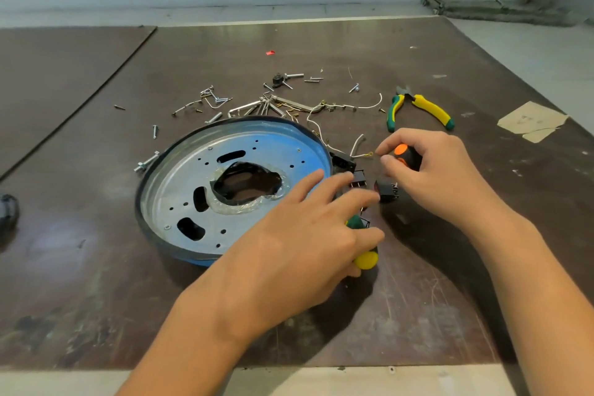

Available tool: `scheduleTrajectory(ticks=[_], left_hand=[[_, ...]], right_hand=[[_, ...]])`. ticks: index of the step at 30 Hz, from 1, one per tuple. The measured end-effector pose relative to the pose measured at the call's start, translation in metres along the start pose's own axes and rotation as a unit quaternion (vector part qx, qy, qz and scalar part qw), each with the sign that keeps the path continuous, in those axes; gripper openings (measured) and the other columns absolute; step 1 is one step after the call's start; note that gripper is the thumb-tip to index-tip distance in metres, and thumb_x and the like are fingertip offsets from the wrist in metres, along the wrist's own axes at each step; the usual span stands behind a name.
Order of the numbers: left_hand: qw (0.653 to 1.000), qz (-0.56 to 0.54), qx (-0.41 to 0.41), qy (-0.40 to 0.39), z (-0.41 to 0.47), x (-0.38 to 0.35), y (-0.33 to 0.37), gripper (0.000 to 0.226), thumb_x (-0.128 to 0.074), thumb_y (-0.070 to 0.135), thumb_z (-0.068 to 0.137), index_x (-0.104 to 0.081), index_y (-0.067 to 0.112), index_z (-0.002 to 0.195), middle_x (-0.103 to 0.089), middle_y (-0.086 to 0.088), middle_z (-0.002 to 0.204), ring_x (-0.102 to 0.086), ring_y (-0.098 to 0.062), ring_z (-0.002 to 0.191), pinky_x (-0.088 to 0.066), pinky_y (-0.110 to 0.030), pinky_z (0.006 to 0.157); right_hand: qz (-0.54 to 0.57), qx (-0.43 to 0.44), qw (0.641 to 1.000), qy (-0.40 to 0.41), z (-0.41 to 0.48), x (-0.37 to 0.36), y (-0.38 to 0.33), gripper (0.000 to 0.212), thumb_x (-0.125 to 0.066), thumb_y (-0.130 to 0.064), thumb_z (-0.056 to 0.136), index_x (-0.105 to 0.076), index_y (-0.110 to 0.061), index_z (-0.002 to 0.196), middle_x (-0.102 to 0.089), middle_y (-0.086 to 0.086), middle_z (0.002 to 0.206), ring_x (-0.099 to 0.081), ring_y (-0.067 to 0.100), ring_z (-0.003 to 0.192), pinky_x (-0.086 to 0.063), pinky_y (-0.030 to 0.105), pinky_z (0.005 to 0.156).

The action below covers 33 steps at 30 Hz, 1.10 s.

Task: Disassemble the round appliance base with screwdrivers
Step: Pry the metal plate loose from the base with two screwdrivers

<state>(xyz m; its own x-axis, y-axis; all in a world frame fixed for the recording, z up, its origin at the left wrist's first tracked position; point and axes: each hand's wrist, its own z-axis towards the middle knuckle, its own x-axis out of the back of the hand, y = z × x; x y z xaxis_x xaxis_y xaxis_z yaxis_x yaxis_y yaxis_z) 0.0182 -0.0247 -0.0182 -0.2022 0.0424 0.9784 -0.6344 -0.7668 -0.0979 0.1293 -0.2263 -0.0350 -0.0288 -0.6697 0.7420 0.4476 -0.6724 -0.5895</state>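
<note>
Since small black switch parts (387,191) lie loose beside the round appliance base (180,190), mid-worktop (96,283), a slipped tip could scatter them among the screws (215,100) behind. Right hand (430,177) grips orange-black screwdriver (406,154), wrist raised. Left hand (299,241) reaches over parts, fingers stretched, covering green-yellow screwdriver (365,260); grip unclear.

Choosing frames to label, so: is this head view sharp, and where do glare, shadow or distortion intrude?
Head view: mostly sharp; blue-white glare washes the round metal appliance base; the left hand, its fingers slightly soft, and the right hand throw dark shadows on the brown wooden table; the wide lens stretches the forearms at the bottom edge.
</note>
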Motion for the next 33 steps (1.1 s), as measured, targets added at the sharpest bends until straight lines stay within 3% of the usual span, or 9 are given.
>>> scheduleTrajectory(ticks=[3,6,10,13,17,20,25,28,33], left_hand=[[0.997,-0.044,-0.039,0.055,0.000,0.007,0.004,0.034,-0.070,0.037,0.089,-0.065,0.029,0.122,-0.064,0.007,0.129,-0.058,-0.018,0.122,-0.042,-0.041,0.108],[0.976,-0.176,-0.030,0.126,0.001,0.019,0.006,0.037,-0.067,0.025,0.093,-0.066,0.012,0.127,-0.066,-0.002,0.126,-0.064,-0.022,0.111,-0.052,-0.040,0.093],[0.935,-0.277,0.020,0.223,-0.003,0.033,-0.005,0.037,-0.059,0.018,0.097,-0.060,0.000,0.129,-0.063,-0.008,0.126,-0.062,-0.019,0.111,-0.052,-0.031,0.091],[0.891,-0.314,0.087,0.317,-0.010,0.035,-0.023,0.035,-0.054,0.017,0.099,-0.057,0.002,0.130,-0.064,-0.003,0.123,-0.062,-0.010,0.110,-0.050,-0.023,0.092],[0.714,-0.522,0.194,0.425,-0.021,0.032,-0.046,0.032,-0.047,0.020,0.102,-0.055,0.008,0.130,-0.067,-0.006,0.120,-0.066,-0.025,0.115,-0.057,-0.045,0.092],[0.582,-0.626,0.218,0.471,-0.027,0.033,-0.059,0.026,-0.043,0.020,0.105,-0.057,0.009,0.124,-0.066,-0.008,0.115,-0.064,-0.029,0.114,-0.056,-0.051,0.090],[0.460,-0.686,0.271,0.494,-0.028,0.030,-0.067,0.023,-0.044,0.027,0.105,-0.060,0.010,0.107,-0.071,-0.008,0.104,-0.069,-0.027,0.105,-0.058,-0.052,0.087],[0.450,-0.702,0.306,0.460,-0.027,0.024,-0.068,0.019,-0.049,0.023,0.104,-0.049,0.007,0.115,-0.069,-0.018,0.119,-0.070,-0.029,0.107,-0.060,-0.045,0.084],[0.447,-0.727,0.323,0.409,-0.023,0.014,-0.061,0.020,-0.050,0.013,0.103,-0.049,0.000,0.118,-0.071,-0.017,0.117,-0.072,-0.033,0.103,-0.060,-0.039,0.082]], right_hand=[[0.016,0.009,1.000,-0.004,-0.001,0.000,-0.002,0.011,-0.067,-0.016,0.095,-0.072,-0.025,0.095,-0.068,-0.007,0.077,-0.064,0.024,0.073,-0.055,0.043,0.070],[0.025,0.016,1.000,-0.011,0.000,-0.001,-0.004,0.014,-0.068,-0.011,0.094,-0.073,-0.023,0.094,-0.070,-0.003,0.079,-0.065,0.022,0.074,-0.054,0.041,0.070],[0.058,0.026,0.998,-0.001,-0.001,0.000,-0.006,0.018,-0.067,-0.004,0.093,-0.073,-0.020,0.095,-0.072,0.003,0.082,-0.067,0.002,0.070,-0.047,0.010,0.061],[0.074,0.043,0.996,-0.014,-0.002,0.001,-0.010,0.025,-0.065,-0.002,0.092,-0.073,-0.021,0.107,-0.072,-0.006,0.095,-0.067,0.002,0.085,-0.052,0.015,0.077],[0.060,0.095,0.993,-0.035,0.001,-0.006,-0.019,0.036,-0.069,-0.007,0.093,-0.068,-0.024,0.125,-0.065,-0.009,0.118,-0.060,0.002,0.111,-0.043,0.012,0.098],[0.080,0.103,0.991,-0.030,0.005,-0.015,-0.029,0.032,-0.069,-0.008,0.095,-0.067,-0.019,0.126,-0.070,-0.005,0.113,-0.062,0.002,0.105,-0.041,0.006,0.092],[0.136,0.119,0.984,0.002,0.008,-0.026,-0.045,0.016,-0.064,-0.015,0.100,-0.072,-0.018,0.113,-0.070,-0.007,0.082,-0.066,0.016,0.077,-0.052,0.035,0.070],[0.132,0.127,0.983,0.009,0.011,-0.032,-0.052,0.012,-0.062,-0.015,0.101,-0.073,-0.015,0.107,-0.066,-0.008,0.076,-0.060,0.017,0.067,-0.049,0.035,0.060],[0.111,0.133,0.985,-0.027,0.008,-0.046,-0.064,0.013,-0.063,-0.016,0.101,-0.073,-0.018,0.109,-0.065,-0.004,0.071,-0.062,0.020,0.065,-0.047,0.029,0.061]])
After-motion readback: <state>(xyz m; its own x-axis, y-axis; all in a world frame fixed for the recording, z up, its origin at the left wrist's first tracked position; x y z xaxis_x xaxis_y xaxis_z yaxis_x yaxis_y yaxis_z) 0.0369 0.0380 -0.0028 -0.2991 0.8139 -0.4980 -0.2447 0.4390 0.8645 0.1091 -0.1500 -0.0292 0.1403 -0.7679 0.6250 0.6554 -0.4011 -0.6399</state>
